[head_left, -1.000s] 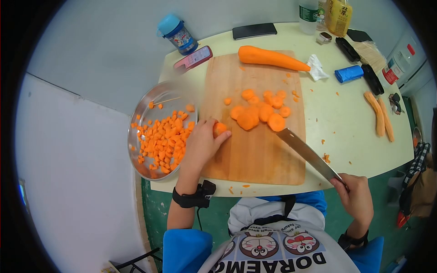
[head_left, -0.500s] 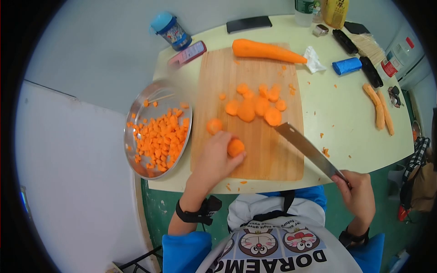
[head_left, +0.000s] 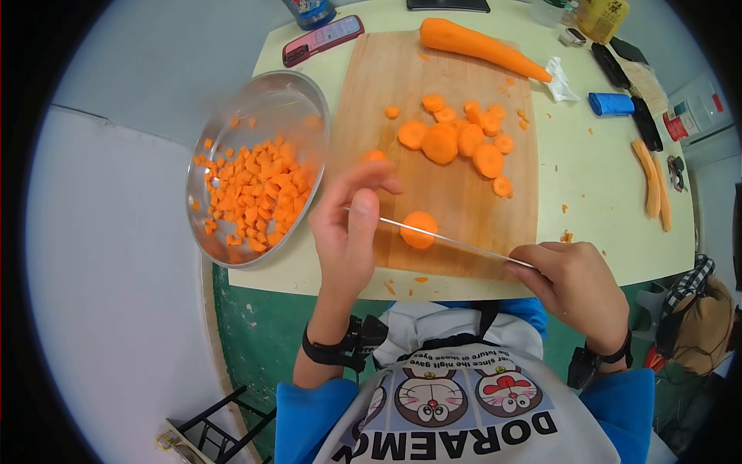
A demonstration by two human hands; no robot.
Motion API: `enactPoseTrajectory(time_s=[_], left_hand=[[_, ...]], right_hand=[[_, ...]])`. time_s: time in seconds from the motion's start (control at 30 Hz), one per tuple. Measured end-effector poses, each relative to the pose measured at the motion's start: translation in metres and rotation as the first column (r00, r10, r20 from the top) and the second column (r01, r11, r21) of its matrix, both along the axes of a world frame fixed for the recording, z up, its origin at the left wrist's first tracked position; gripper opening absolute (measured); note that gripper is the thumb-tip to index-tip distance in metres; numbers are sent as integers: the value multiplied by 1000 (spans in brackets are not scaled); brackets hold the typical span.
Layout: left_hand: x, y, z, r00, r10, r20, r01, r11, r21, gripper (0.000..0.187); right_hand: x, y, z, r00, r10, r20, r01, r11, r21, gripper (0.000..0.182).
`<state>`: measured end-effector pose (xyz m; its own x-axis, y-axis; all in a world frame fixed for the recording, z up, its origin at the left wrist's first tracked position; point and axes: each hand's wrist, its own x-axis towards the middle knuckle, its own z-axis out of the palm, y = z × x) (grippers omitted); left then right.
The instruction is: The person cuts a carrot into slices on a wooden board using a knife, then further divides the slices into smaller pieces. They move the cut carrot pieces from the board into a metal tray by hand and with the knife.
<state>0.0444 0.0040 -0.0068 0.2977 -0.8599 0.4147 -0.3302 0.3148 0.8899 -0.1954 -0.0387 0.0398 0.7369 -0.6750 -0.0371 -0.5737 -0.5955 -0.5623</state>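
My right hand (head_left: pixel 576 286) is closed around the handle of a kitchen knife (head_left: pixel 471 249), whose blade is seen nearly edge-on. The blade lies across a round carrot slice (head_left: pixel 419 232) near the front of the wooden cutting board (head_left: pixel 479 247). At the blade's far end, my left hand (head_left: pixel 348 224) has its thumb over the blade and its fingers curled behind, holding the tip. Another carrot piece (head_left: pixel 375 156) is partly hidden behind the left fingers. Several carrot slices (head_left: pixel 440 144) lie in a group farther up the board.
A metal bowl (head_left: pixel 202 236) with diced carrot stands left of the board. One whole peeled carrot (head_left: pixel 483 49) lies across the board's far end. Rightward are a crumpled tissue (head_left: pixel 560 81), a blue roll (head_left: pixel 610 104) and two thin peeled carrots (head_left: pixel 649 182). A phone (head_left: pixel 323 40) lies behind the bowl.
The knife has swung from the board's right side onto the carrot slice. My left hand has let go of that slice and moved to the blade's tip. The view has shifted.
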Motion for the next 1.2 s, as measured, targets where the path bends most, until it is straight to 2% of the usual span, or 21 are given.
enactPoseTrajectory(time_s=[0.03, 0.2, 0.33, 0.4, 0.47, 0.5, 0.57, 0.6, 0.67, 1.2], left_hand=[[3, 0, -3, 988, -95, -119, 104, 992, 73, 45], [9, 1, -20, 983, -115, -140, 122, 992, 41, 47], [8, 5, -21, 983, -68, -173, 86, 991, 99, 46], [8, 4, -23, 984, -57, -167, 80, 987, 136, 46], [5, 2, -25, 957, 0, -289, 25, 996, 83, 38], [5, 3, -25, 957, -2, -289, 31, 995, 94, 38], [5, 4, -25, 948, -27, -317, 51, 996, 67, 39], [5, 4, -27, 948, -30, -317, 59, 995, 81, 39], [7, 3, -29, 960, -61, -275, 63, 998, 1, 41], [8, 3, -19, 959, -76, -272, 99, 992, 74, 37]], right_hand=[[3, -2, 0, 1000, 5, -7, -5, 1000, 2, 19], [12, -10, 0, 995, 55, -84, -57, 998, -29, 21], [15, -14, -1, 994, 63, -94, -64, 998, -7, 22], [15, -15, 0, 979, 73, -188, -73, 997, 8, 12], [15, -15, 2, 978, 91, -188, -90, 996, 12, 16], [15, -16, 2, 976, 110, -187, -110, 994, 11, 21], [15, -17, 4, 972, 129, -198, -129, 992, 16, 18], [15, -18, 5, 966, 153, -210, -154, 988, 13, 16], [14, -18, 3, 968, 153, -201, -153, 988, 15, 13], [12, -20, -2, 970, 179, -165, -185, 982, -26, 21]])
